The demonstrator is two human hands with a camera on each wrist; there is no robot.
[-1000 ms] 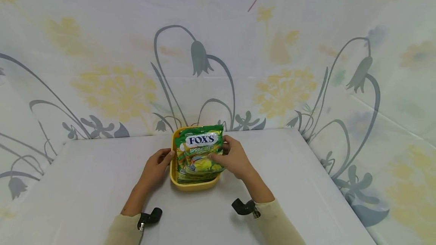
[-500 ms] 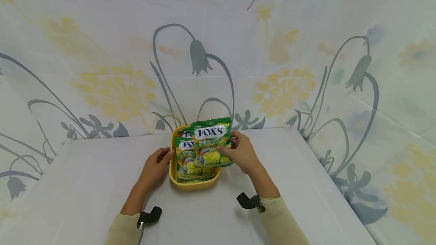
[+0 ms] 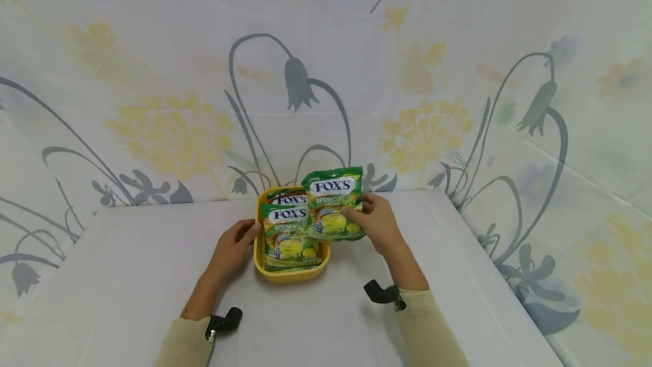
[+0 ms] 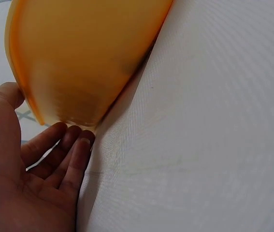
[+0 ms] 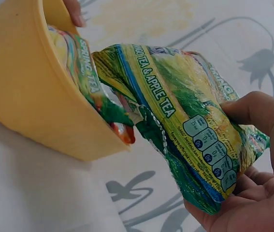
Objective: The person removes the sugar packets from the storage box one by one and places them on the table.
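Note:
In the head view a yellow plastic container [image 3: 291, 277] stands on the white table, holding green FOX'S Spring Tea candy bags [image 3: 290, 239]. At its left side my left hand [image 3: 229, 251] holds the wall, thumb at the rim and fingers against the outside, as the left wrist view also shows. Above the container's right edge, my right hand [image 3: 379, 225] pinches another green candy bag [image 3: 333, 205] by its right side. In the right wrist view the held candy bag [image 5: 170, 116] is tilted, its lower end close to the bags inside; whether they touch I cannot tell.
The white table [image 3: 127, 276] extends on both sides of the container. A flower-printed backdrop [image 3: 326, 72] rises behind it and along the right side. Each wrist carries a small black camera mount, one on the left [image 3: 224, 323] and one on the right [image 3: 384, 293].
My right hand has moved right and upward with the pinched candy bag, uncovering the bags beneath it in the container. My left hand has stayed in place.

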